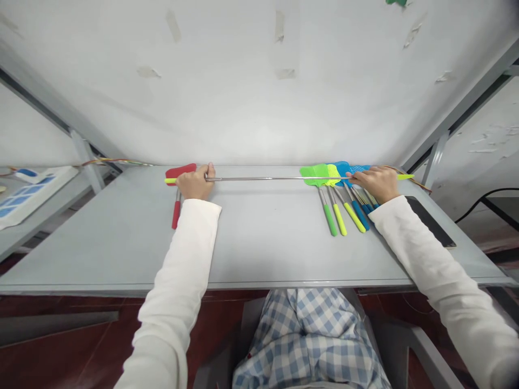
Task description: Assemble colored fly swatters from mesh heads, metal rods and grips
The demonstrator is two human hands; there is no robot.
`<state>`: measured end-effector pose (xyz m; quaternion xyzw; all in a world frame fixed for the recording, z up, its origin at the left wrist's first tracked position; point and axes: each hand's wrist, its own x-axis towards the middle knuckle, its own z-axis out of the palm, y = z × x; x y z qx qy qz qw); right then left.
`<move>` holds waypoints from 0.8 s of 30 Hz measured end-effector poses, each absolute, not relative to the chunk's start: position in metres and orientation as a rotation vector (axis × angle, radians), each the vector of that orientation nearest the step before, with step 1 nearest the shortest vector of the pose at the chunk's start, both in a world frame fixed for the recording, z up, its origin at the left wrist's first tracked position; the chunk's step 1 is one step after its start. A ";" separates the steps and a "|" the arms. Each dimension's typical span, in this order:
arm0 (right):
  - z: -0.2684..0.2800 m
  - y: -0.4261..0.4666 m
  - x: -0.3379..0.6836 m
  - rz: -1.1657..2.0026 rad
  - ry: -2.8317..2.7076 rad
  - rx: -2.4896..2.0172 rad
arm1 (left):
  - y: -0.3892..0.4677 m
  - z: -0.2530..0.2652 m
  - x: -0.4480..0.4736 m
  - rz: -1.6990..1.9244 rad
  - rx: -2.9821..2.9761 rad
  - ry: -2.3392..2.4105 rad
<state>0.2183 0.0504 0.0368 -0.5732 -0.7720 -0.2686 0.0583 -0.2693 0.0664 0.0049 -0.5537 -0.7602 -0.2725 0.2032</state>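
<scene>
Stretched sideways above the table is a telescopic fly swatter with its metal rod [267, 178] drawn out long. My left hand [197, 182] is closed round one end, where a yellow-green tip sticks out. At the other end my right hand [377, 183] grips it, with a yellow-green part showing beyond the fingers. Under my left hand lies a red fly swatter [176, 215]. Near my right hand lie several more: a green fly swatter [329, 219], yellow-green ones [339, 219] and blue ones [359, 213], heads overlapping towards the wall. My right hand partly hides the blue ones.
A black flat device [432, 221] lies on the grey table [259, 248] by my right forearm. A white wall [243, 108] stands behind. Metal posts [87, 156] rise at the sides. A white and blue box [32, 194] sits on a surface at left.
</scene>
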 end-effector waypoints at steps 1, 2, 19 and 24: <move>0.040 0.049 0.216 -0.816 -2.386 -1.699 | 0.067 0.004 -0.263 -0.760 -1.567 -2.108; 0.044 0.049 0.211 -0.816 -2.440 -1.654 | 0.068 0.004 -0.256 -0.755 -1.606 -2.088; 0.067 0.023 0.107 -0.747 -2.799 -1.433 | 0.046 0.002 -0.147 -0.587 -2.111 -1.963; 0.065 0.020 0.084 -0.752 -2.865 -1.350 | 0.030 0.001 -0.130 -0.589 -2.154 -1.956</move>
